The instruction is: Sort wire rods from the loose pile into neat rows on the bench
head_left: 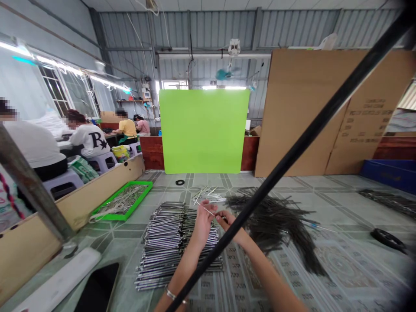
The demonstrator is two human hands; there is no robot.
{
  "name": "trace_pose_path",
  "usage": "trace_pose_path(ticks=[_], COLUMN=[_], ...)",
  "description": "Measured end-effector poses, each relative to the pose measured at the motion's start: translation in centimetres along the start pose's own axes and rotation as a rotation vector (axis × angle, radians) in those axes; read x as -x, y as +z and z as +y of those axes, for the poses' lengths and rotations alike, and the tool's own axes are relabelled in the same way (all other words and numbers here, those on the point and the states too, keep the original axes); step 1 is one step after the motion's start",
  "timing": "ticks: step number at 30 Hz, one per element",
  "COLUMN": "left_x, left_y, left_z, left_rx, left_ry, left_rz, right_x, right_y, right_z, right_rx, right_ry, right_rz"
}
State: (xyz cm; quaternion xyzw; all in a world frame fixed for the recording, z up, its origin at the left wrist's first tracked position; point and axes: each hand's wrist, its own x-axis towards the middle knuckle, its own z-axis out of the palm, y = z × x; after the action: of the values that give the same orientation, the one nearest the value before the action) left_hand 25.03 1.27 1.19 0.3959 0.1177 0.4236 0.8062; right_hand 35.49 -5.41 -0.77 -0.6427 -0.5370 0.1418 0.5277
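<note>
My left hand (204, 216) and my right hand (225, 219) meet in the middle of the table. A thin pale rod (209, 211) runs across the left fingers toward the right fingertips, which pinch at its near end. Below and left of my hands lie stacked rows of shiny metal rods (162, 242). To the right spreads a loose heap of thin dark strips (276, 216). Just beyond my fingers is a small scatter of pale rods (208, 193). What exactly sits between the right fingertips is too small to make out.
A green tray (144, 197) of pale pieces stands at left, near a phone (99, 288) and a long white object (61, 281). A black pole (286, 162) crosses the view diagonally. Black tape rings (180, 182) and a blue bin (386, 175) lie farther off. Several people sit at left.
</note>
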Motion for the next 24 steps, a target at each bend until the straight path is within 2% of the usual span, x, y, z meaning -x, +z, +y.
trace_pose_path(ticks=[2,6,9,15,24], left_x=[0.2,0.5,0.6,0.8,1.1], left_y=[0.4,0.5,0.4,0.7,0.9], left_z=[0.4,2.1,3.1,3.5,3.3], left_rx=[0.172,0.344,0.409,0.413,0.356], left_ry=[0.034,0.079,0.069,0.041,0.023], left_rz=[-0.002,0.035,0.071,0.070,0.021], right_x=[0.1,0.6,1.1,1.6,1.7], right_y=[0.5,0.6,0.3,0.3,-0.1], right_z=[-0.4,-1.3,-1.9,-2.8,-3.7], right_rx=[-0.018,-0.076,-0.095,0.057,0.176], right_ry=[0.002,0.047,-0.006,-0.177,-0.174], right_rz=[-0.002,0.038,-0.025,-0.126,-0.198])
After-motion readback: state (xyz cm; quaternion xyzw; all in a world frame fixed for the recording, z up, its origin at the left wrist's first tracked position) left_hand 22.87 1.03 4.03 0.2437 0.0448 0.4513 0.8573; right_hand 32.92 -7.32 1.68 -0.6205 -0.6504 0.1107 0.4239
